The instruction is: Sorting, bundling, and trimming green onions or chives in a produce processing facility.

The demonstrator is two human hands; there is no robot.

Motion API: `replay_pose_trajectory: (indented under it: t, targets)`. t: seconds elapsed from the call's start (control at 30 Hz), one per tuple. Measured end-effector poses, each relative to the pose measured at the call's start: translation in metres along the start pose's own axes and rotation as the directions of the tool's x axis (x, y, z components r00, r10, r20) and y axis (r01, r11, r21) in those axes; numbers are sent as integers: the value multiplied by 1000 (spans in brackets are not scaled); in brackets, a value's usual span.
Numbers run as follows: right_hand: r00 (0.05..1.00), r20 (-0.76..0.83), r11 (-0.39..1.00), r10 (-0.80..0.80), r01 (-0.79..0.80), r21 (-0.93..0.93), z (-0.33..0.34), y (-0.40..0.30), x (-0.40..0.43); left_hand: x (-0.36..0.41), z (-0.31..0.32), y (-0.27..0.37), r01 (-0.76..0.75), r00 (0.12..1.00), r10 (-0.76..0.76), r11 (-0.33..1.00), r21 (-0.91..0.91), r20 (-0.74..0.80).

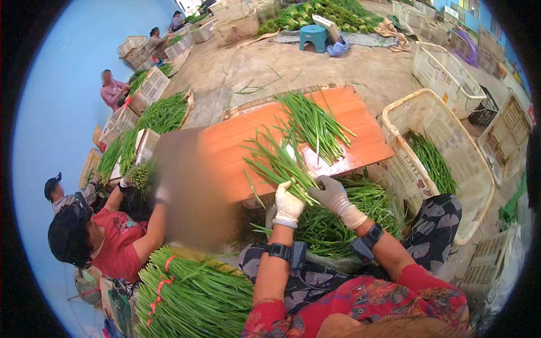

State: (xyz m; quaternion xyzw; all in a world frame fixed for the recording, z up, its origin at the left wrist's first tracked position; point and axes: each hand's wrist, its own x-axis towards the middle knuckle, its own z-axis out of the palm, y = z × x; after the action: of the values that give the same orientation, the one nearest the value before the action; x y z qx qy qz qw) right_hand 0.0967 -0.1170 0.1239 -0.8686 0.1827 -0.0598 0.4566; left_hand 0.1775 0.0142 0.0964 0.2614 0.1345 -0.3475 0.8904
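My left hand [289, 203], in a white glove, is closed around the stem ends of a loose bunch of long green leaf vegetables, likely garlic chives [279, 162]. The leaves fan out over an orange board [236, 131]. My right hand [331, 194], in a greyish glove with a pale cuff, touches the same stems from the right; whether its fingers grip them cannot be told. Another pile of cut chives [315, 126] lies on the board just beyond, stems towards me. Below my hands, more loose chives [346, 215] fill a plastic-lined container by my knees.
At my right stands a large white plastic crate [469, 186] with chives inside. Bundles tied with red bands [190, 291] are at lower left. A co-worker in a red shirt [120, 241] sits close on the left. A blue stool [313, 38] stands beyond the board.
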Motion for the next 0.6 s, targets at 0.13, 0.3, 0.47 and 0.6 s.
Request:
replay_pose_trajectory:
  t: [0.13, 0.3, 0.47, 0.6]
  targets:
    - [997, -70, 993, 45, -52, -102, -2, -18, -10, -1, 5, -6, 77, 979, -61, 994, -74, 194]
    - [834, -240, 768, -497, 295, -569, -9, -27, -12, 5, -8, -9, 58, 980, -40, 994, -89, 196]
    - [865, -178, 759, -469, 292, -582, -7, -33, 4, 10, -9, -13, 89, 988, -78, 993, -78, 135]
    - [932, -190, 843, -309, 175, -509, 11, -23, 15, 10, -10, -13, 53, 989, -40, 995, -90, 143]
